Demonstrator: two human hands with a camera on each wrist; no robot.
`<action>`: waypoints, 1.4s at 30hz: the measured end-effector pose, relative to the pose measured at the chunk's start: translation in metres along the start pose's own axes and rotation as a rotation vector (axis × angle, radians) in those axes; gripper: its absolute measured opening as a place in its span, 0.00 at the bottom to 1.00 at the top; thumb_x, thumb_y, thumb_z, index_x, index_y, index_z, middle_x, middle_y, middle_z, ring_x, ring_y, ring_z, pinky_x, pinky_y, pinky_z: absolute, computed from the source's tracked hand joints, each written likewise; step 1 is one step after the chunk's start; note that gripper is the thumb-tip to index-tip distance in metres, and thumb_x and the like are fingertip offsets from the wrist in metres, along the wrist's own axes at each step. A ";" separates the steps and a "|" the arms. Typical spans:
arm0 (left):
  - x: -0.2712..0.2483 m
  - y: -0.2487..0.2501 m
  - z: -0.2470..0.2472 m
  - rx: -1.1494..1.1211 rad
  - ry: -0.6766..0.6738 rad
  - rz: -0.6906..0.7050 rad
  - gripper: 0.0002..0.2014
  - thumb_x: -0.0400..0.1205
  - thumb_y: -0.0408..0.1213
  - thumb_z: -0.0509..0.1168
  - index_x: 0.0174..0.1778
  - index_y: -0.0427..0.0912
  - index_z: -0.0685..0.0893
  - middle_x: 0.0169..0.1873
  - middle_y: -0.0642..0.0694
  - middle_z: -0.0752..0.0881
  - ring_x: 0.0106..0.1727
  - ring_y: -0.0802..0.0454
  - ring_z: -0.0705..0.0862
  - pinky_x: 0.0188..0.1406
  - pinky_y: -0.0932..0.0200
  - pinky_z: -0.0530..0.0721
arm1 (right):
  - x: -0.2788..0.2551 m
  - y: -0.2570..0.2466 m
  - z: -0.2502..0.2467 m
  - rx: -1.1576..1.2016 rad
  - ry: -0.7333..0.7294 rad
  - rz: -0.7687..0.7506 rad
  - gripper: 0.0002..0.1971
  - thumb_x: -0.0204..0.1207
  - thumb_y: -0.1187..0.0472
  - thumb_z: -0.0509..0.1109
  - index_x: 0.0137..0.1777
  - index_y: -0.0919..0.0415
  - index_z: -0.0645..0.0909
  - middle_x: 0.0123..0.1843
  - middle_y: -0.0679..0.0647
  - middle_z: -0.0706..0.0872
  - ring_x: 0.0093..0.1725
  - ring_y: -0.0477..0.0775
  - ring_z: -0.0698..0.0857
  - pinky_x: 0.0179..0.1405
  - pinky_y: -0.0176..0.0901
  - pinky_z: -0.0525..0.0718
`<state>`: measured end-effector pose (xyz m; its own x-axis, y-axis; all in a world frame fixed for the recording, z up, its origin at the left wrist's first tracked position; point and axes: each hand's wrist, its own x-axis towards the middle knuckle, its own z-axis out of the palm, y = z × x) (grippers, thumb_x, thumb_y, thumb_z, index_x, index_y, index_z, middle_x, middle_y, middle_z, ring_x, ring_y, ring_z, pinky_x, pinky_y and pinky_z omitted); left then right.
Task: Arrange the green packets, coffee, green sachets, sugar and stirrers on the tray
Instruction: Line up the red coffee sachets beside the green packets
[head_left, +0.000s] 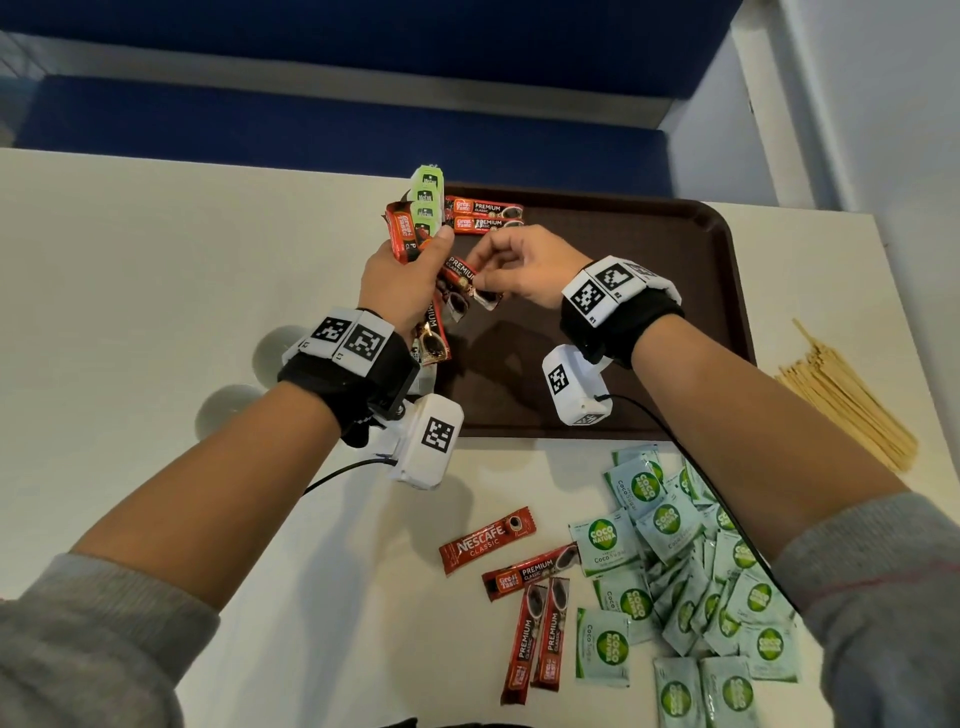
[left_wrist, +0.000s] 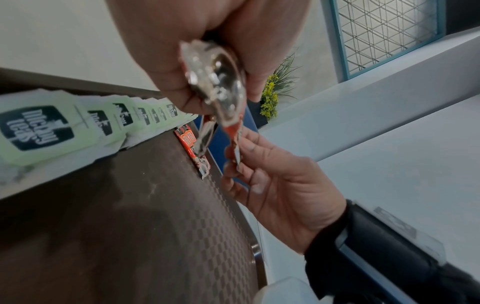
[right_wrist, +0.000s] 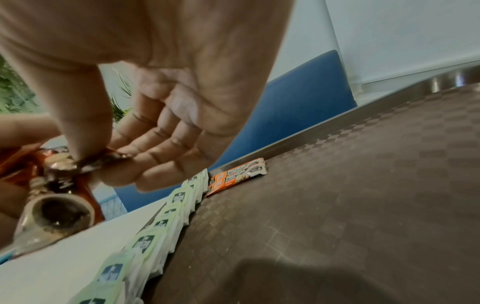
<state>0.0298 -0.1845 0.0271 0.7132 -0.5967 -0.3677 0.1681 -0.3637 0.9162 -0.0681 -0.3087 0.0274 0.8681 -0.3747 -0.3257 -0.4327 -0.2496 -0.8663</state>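
Gripping a fanned bunch of red coffee sticks (head_left: 415, 249), the left hand (head_left: 402, 283) hovers over the near-left part of the brown tray (head_left: 649, 291), fingers and thumb curled round them. Right beside it, the right hand (head_left: 524, 270) pinches the end of one coffee stick (head_left: 465, 283) from that bunch between thumb and forefinger, its other fingers loosely curled. Just beyond the left hand's thumb, a row of pale green tea packets (head_left: 427, 200) runs along the tray's left edge; the wrist views show them overlapping in a line. Beyond the right hand's fingertips, two coffee sticks (head_left: 485, 215) lie flat side by side at the tray's far-left corner, touching the last tea packets. Back toward the person, below both wrists and off the tray, four loose red coffee sticks (head_left: 519, 582) lie on the white table (head_left: 156, 270). To the right of those, under the right forearm, sits a heap of green-and-white sugar sachets (head_left: 691, 587). Well out to the right of the right wrist, beside the tray's edge, lies a bundle of wooden stirrers (head_left: 841, 400)
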 end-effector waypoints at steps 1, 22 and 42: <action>0.000 0.000 0.000 -0.001 0.003 -0.001 0.12 0.81 0.51 0.66 0.52 0.47 0.84 0.42 0.50 0.88 0.49 0.51 0.87 0.61 0.47 0.84 | 0.000 0.001 0.000 -0.005 0.017 -0.008 0.08 0.76 0.69 0.70 0.45 0.54 0.80 0.37 0.47 0.82 0.32 0.36 0.82 0.33 0.27 0.79; 0.009 -0.007 -0.002 0.063 0.037 -0.044 0.06 0.80 0.45 0.67 0.37 0.53 0.84 0.39 0.49 0.90 0.48 0.47 0.89 0.60 0.41 0.84 | 0.014 0.029 -0.015 0.180 0.280 0.084 0.07 0.76 0.71 0.70 0.47 0.58 0.83 0.43 0.51 0.84 0.44 0.47 0.85 0.46 0.39 0.88; 0.021 -0.005 0.002 0.081 0.041 -0.040 0.05 0.80 0.44 0.68 0.38 0.53 0.82 0.40 0.49 0.89 0.43 0.48 0.88 0.58 0.42 0.85 | 0.061 0.065 -0.024 -0.260 0.532 0.360 0.10 0.74 0.63 0.74 0.54 0.59 0.84 0.49 0.52 0.86 0.48 0.46 0.83 0.57 0.37 0.82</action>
<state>0.0428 -0.1970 0.0146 0.7347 -0.5513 -0.3954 0.1427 -0.4443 0.8845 -0.0487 -0.3694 -0.0393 0.4510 -0.8448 -0.2881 -0.7733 -0.2086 -0.5988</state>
